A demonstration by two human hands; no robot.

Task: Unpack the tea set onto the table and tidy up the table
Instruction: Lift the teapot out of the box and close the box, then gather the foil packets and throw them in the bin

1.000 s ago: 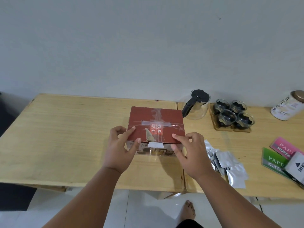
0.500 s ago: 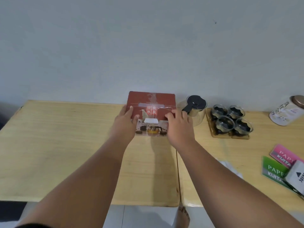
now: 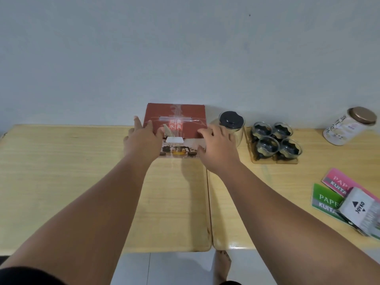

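Note:
The red tea set box (image 3: 191, 114) stands at the back of the wooden table (image 3: 61, 161), against the wall. My left hand (image 3: 141, 140) lies on its left front corner with fingers spread over the lid. My right hand (image 3: 218, 147) grips its right front corner. Just right of the box is a glass teapot with a black lid (image 3: 231, 120), partly hidden behind my right hand. Several glass cups (image 3: 267, 145) sit on a wooden tray (image 3: 265, 161) further right.
A white tin with a bronze lid (image 3: 347, 126) leans at the back right. A pink paper pack (image 3: 339, 179), a green one (image 3: 324, 198) and a white packet (image 3: 359, 208) lie at the right edge. A seam (image 3: 208, 202) splits the two tabletops.
Both hands have carried the box from the front middle of the table away from me to the wall. The silver sachets seen earlier are now hidden under my right arm.

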